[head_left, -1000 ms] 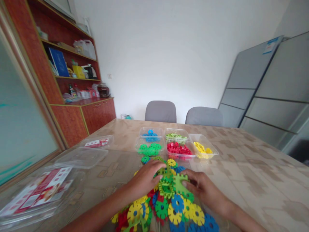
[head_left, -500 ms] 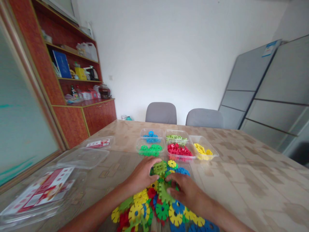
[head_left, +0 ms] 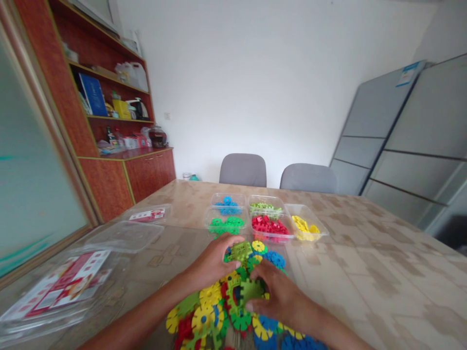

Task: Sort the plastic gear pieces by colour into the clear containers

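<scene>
My left hand (head_left: 213, 257) is curled, thumb and fingers closed round a small bunch of light green notched pieces (head_left: 241, 252) above the far end of the pile. In my right hand (head_left: 279, 291), thumb and fingers pinch a flat light green toothed piece (head_left: 252, 289). A green open-centred toothed piece (head_left: 233, 297) lies just left of it. Under both hands spreads a mixed pile of plastic notched pieces, with yellow discs (head_left: 203, 317), red pieces and blue discs (head_left: 275, 259). My forearms cover parts of the pile.
Beyond the pile stand clear tubs with blue discs (head_left: 228, 209), green discs (head_left: 228, 225), light green pieces (head_left: 264, 209), red pieces (head_left: 270, 226) and yellow pieces (head_left: 304, 227). Clear plastic lids (head_left: 126, 236) lie at the left. Two grey chairs (head_left: 242, 170) face the table's far edge.
My right hand has turned and shifted slightly toward me with a light green piece. The open-centred green piece now shows beside it. My left hand stays nearly in place, still holding its bunch.
</scene>
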Tool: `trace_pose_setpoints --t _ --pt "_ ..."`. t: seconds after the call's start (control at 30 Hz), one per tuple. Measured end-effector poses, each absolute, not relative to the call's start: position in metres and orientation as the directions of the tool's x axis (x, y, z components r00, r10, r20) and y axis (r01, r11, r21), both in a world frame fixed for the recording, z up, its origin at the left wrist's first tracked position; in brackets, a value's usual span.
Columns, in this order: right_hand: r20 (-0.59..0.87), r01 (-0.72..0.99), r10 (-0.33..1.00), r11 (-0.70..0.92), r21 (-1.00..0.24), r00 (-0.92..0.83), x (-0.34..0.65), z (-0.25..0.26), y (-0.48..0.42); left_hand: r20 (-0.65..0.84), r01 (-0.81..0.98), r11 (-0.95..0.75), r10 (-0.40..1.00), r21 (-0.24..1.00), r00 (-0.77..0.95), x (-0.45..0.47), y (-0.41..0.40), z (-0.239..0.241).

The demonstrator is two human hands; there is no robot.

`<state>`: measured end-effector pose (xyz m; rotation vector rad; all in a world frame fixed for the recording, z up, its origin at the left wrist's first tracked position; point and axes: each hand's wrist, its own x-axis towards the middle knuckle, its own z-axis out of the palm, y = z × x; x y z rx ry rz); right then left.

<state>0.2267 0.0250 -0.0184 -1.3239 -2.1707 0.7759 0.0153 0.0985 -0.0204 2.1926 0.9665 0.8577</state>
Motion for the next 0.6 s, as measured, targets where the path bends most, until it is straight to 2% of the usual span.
trace_pose_setpoints --t 0.07,0.2,0.3,0.47,0.6 --pt "0.106 0.583 0.911 0.341 -0.737 -0.398 0.226 -0.02 0.028 0.316 0.402 -0.556 0.792 0.728 0.522 0.014 0.099 -0.019" --pt "0.15 0.375 0.908 0.306 -0.875 -0.39 0.23 -0.024 0.039 0.302 0.394 -0.53 0.806 0.751 0.509 0.013 0.098 -0.009" --pt "0.084 0.251 0.934 0.179 -0.951 -0.348 0.235 -0.029 0.048 0.303 0.376 -0.542 0.789 0.752 0.534 0.016 0.091 0.001" --pt "-0.042 0.176 0.949 0.014 -0.984 -0.311 0.241 -0.036 0.057 0.312 0.374 -0.649 0.693 0.662 0.65 0.024 0.073 0.005" --pt "-0.084 0.129 0.956 -0.049 -0.99 -0.283 0.242 -0.037 0.058 0.295 0.408 -0.708 0.647 0.577 0.703 0.029 0.065 -0.003"
